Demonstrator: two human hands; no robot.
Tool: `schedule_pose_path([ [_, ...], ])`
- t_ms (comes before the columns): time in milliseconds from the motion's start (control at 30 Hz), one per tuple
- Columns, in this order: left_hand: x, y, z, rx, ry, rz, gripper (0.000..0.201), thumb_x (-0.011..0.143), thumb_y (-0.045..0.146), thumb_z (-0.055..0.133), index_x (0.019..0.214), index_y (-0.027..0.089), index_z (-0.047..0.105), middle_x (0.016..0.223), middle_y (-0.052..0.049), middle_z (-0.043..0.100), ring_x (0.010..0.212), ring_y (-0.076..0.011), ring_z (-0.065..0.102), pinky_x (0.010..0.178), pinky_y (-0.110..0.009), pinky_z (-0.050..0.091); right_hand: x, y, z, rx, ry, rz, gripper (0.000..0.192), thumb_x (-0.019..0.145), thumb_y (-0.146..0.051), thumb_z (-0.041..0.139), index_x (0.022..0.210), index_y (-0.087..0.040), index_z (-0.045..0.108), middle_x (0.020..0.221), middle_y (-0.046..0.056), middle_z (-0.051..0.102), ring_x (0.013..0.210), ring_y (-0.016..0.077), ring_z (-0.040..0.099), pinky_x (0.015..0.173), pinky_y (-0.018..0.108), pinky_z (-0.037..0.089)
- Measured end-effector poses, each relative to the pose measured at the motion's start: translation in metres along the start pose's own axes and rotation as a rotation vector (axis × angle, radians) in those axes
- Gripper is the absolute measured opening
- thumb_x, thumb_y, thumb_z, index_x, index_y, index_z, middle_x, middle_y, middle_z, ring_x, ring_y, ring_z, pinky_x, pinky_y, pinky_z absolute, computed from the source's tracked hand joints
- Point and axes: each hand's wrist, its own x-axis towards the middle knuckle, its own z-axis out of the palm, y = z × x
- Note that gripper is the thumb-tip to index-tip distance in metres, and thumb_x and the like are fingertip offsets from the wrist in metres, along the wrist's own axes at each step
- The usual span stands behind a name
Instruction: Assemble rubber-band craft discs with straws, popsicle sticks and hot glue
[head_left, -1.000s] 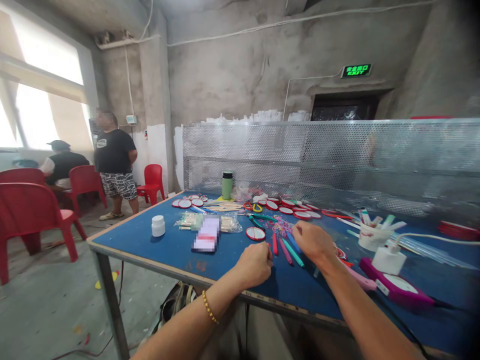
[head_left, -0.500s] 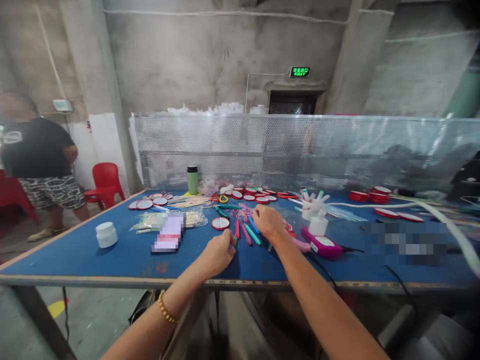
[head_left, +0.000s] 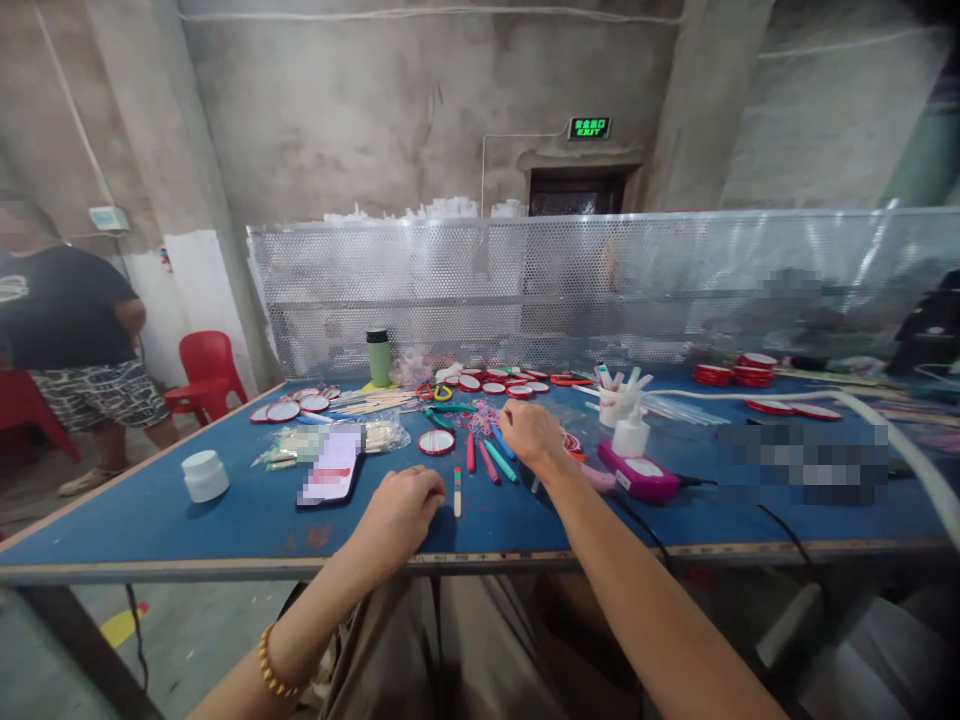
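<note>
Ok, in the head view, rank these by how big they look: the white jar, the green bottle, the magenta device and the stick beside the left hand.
1. magenta device, widest on the table.
2. green bottle and white jar: about alike; the jar sits nearer the camera, so unsure.
3. stick by the left hand, the thinnest.

hands: 2 | white jar: 1 | green bottle: 1 | phone: 1 | red chairs: 1 fully visible, left | exit sign: 1

A painted stick lies flat near the blue table's front edge, beside coloured sticks in red, pink, green and blue, fanned out side by side.
</note>
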Motion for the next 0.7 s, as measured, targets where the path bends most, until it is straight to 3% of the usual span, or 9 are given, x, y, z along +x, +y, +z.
schedule_pose_path([
  [167, -0.010, -0.001, 0.005, -0.071, 0.095, 0.049, 0.017, 0.091, 0.027, 0.055, 0.099, 0.025, 0.070, 0.102, -0.002, 0.068, 0.100, -0.0208, 0.059, 0.087, -0.034, 0.036, 0.000, -0.001, -0.001, -0.003, 0.002, -0.014, 0.028, 0.096, -0.031, 0.042, 0.097, -0.018, 0.067, 0.095, 0.011, 0.073, 0.089, 0.0227, 0.068, 0.073, 0.027, 0.042],
  [700, 0.001, 0.002, 0.012, -0.136, 0.034, 0.141, 0.015, 0.088, 0.025, 0.058, 0.091, 0.025, 0.073, 0.099, -0.002, 0.069, 0.097, -0.0198, 0.058, 0.086, -0.033, 0.037, -0.001, -0.002, -0.004, -0.003, 0.001, -0.005, 0.029, 0.095, -0.032, 0.042, 0.097, -0.019, 0.068, 0.093, 0.010, 0.074, 0.088, 0.0226, 0.069, 0.071, 0.027, 0.042],
])
